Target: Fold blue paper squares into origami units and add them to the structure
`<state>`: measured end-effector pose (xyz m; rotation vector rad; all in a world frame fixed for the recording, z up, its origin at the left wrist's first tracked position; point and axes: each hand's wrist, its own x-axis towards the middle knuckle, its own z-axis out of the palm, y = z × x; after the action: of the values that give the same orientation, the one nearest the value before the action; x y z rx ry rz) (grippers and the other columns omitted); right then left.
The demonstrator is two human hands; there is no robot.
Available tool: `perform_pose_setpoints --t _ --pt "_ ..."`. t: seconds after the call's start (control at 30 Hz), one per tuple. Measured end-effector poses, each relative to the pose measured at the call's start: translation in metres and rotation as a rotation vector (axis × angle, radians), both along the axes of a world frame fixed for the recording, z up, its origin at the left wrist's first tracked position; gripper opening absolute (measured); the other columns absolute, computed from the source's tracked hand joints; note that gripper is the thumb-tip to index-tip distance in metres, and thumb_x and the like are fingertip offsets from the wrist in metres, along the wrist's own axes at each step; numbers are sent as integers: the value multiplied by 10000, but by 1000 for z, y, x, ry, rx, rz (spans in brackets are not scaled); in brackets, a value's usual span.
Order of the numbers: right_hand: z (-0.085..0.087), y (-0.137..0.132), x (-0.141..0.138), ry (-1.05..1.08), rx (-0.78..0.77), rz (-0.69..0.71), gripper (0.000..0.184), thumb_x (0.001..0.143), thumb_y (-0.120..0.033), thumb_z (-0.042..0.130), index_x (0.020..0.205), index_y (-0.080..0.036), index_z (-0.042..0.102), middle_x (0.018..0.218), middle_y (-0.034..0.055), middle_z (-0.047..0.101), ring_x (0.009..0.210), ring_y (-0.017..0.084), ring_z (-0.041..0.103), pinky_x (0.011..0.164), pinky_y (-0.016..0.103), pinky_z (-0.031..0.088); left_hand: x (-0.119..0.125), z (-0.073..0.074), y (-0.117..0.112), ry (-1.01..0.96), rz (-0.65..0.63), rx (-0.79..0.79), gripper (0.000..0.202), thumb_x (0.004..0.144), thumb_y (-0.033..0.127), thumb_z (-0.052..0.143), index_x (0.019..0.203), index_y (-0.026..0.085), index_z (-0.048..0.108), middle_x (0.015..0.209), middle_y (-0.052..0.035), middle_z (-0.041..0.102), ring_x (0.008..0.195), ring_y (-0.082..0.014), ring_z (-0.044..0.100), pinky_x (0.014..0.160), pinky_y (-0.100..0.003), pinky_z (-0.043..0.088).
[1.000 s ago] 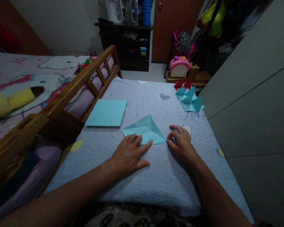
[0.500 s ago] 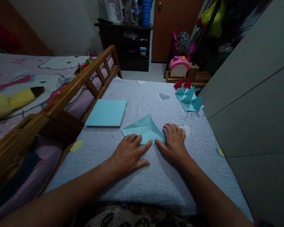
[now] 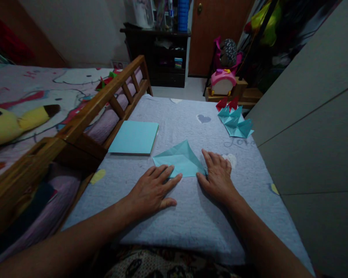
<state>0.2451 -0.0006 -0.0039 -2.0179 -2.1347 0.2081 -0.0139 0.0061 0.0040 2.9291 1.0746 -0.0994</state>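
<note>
A light-blue sheet of origami paper [image 3: 181, 160], folded along its near edge and creased, lies on the bed in front of me. My left hand [image 3: 150, 190] rests flat with fingers stretched, its fingertips on the paper's near left edge. At the paper's right corner is my right hand [image 3: 217, 173], its thumb and fingers apart and touching or just beside that corner. To the left lies a square stack of light-blue paper [image 3: 134, 138]. Folded blue paper pieces [image 3: 234, 121] stand at the far right, with red folded paper [image 3: 226, 104] behind them.
The paper lies on a grey-blue bedsheet [image 3: 174, 222]. A wooden bed rail [image 3: 104, 98] runs along the left, with a yellow plush toy [image 3: 5, 125] beyond it. A pale cabinet [image 3: 310, 127] borders the right side. A dark shelf [image 3: 156, 58] stands at the back.
My left hand has slid a little left along the paper's near edge, and my right hand has shifted slightly right, widening the gap between them. The whole view has moved slightly.
</note>
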Motion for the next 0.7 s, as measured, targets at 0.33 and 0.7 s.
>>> perform_pose_setpoints --t 0.33,0.7 --pt "-8 0 7 32 95 39 730 893 -380 540 1570 -254 299 1465 166 479 1345 412 397 1106 694 261 -34 2 -10 -27 78 26 706 914 614 598 1522 310 405 1572 -124 431 1350 -372 462 1080 -497 346" --pt "-15 -1 32 16 82 18 703 878 -327 531 1552 -286 336 1454 144 493 1331 393 415 1084 667 298 -50 -3 -14 -93 72 49 576 963 550 559 1436 227 507 1514 -165 498 1346 -345 506 1032 -463 444"
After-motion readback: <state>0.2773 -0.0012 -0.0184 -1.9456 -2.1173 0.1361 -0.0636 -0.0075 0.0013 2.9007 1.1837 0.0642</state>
